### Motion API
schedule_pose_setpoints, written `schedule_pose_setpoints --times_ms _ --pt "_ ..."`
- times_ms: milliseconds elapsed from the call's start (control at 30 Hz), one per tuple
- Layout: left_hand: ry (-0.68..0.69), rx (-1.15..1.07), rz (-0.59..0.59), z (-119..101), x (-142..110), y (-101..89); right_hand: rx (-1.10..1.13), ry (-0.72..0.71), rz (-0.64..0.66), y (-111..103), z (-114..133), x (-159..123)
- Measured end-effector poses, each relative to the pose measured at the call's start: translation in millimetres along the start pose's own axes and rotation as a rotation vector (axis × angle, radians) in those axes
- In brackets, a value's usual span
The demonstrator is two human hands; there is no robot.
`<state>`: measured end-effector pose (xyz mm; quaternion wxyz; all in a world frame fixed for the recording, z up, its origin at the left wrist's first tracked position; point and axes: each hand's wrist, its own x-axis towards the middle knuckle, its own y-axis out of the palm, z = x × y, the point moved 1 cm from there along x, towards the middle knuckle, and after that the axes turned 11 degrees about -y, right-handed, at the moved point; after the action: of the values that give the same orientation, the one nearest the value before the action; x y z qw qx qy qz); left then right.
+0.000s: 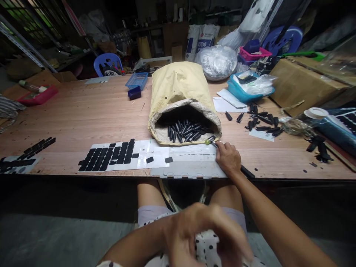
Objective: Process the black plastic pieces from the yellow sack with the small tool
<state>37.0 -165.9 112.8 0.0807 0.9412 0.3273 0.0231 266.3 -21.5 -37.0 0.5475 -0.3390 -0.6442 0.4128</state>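
Note:
My right hand (228,158) rests on the table's front edge, closed round a thin tool (211,141) whose tip points at the mouth of a tan sack (178,83). The sack lies open toward me with several small black tube-shaped parts (187,130) inside. My left hand (203,237) hovers low over my lap, blurred by motion, its fingers curled; I cannot see anything in it. A white backing sheet (144,148) with several black stickers (107,158) lies left of my right hand, and a grey strip (189,171) runs along the table edge.
More black parts (263,120) lie scattered right of the sack beside white papers (226,102). A blue tray (244,91), cardboard box (300,83), small blue basket (137,79), red tray (37,95) and another sticker sheet (23,157) sit on the wooden table (83,115).

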Motion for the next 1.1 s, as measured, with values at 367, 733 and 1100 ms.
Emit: schedule_pose_setpoints --times_ms 367,733,1100 --pt "-0.336 -0.019 -0.366 77 26 -42.7 -0.015 -0.015 0.005 2 0 -2" --pt "-0.397 0.560 -1.052 40 88 -189.1 -0.003 -0.020 0.009 0 3 -2" --pt "-0.860 1.101 -1.220 54 123 -256.5 0.015 -0.006 0.049 -9 10 1"
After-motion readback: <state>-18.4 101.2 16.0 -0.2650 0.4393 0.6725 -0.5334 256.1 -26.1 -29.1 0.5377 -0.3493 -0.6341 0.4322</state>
